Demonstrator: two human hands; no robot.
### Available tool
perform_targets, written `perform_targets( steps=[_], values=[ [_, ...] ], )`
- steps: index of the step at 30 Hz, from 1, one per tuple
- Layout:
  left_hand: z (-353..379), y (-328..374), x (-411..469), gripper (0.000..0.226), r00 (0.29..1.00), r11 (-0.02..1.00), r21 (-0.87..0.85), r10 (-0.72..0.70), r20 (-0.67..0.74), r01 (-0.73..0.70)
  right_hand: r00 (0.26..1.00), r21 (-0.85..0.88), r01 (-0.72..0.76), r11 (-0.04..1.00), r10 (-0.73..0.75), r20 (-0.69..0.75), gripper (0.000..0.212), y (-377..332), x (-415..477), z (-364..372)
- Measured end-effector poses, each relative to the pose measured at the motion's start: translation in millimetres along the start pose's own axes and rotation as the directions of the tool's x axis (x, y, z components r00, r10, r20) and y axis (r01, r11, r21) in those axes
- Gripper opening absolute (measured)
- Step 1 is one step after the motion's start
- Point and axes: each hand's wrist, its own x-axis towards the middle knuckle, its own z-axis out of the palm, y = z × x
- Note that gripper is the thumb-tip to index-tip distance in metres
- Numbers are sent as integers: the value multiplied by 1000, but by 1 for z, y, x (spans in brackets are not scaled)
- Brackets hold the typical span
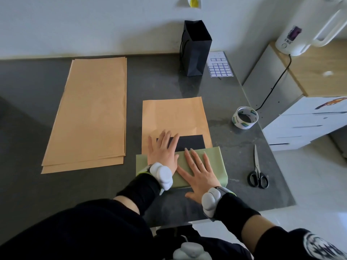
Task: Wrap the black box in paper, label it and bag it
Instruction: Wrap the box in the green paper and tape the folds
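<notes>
Left fingers [167, 140] flat atop black box [191, 142]

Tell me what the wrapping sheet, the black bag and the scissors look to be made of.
Wrapping sheet: thin matte paper, tan on one face and green on the folded-over flap; it lies flat with a crisp fold. Black bag: probably stiff paper, faint sheen, sharp side creases, standing upright. Scissors: bright metal blades; black handles, likely plastic.

We list: pale wall [93, 25], dark grey table [28, 128]. At right we note wood-topped cabinet [323, 79], white drawer unit [300, 132], glossy pale floor [319, 188].
</notes>
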Motion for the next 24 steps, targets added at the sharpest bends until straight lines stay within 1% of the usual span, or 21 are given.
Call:
perform_targets(
  steps=[2,3,4,6,8,11,14,17,18,20,22,24],
  values=[
    [11,3,-6,58,994,997,-77,-1,-108,-7,1000,9,-6,1000,6,17,131,0,0,0],
    [15,2,-6,57,990,993,-114,-3,-140,-13,1000,15,-5,1000,5,17,131,-1,0,0],
    [17,0,-4,57,995,991,-131,-9,-97,-4,1000,21,-5,1000,5,15,132,0,0,1],
    [17,-7,2,58,997,995,-98,-14,73,21,1000,25,-2,1000,2,3,134,-1,-1,1],
    [13,-12,12,59,986,997,-83,12,164,2,1000,12,6,1000,-5,-12,131,0,-2,-1],
    [10,-21,22,69,977,992,-126,31,209,-5,999,13,36,999,-35,-34,127,2,-4,-1],
    [7,-28,24,82,974,986,-163,5,228,34,998,30,51,998,-50,-39,128,3,-3,-1],
    [8,-32,25,82,984,958,-270,-50,172,96,999,38,49,998,-48,-25,126,5,-3,-1],
    [9,-33,26,80,985,952,-290,-55,165,102,998,29,52,998,-52,-26,121,5,-3,-1],
    [12,-36,28,79,984,948,-303,-47,173,99,997,39,67,997,-66,-36,100,8,-3,-4],
    [12,-38,31,84,977,936,-337,-33,209,103,995,156,68,985,-56,-79,75,10,0,-11],
    [7,-38,32,96,966,903,-407,-37,254,141,985,313,39,949,16,-170,57,17,11,-27]
  ],
)
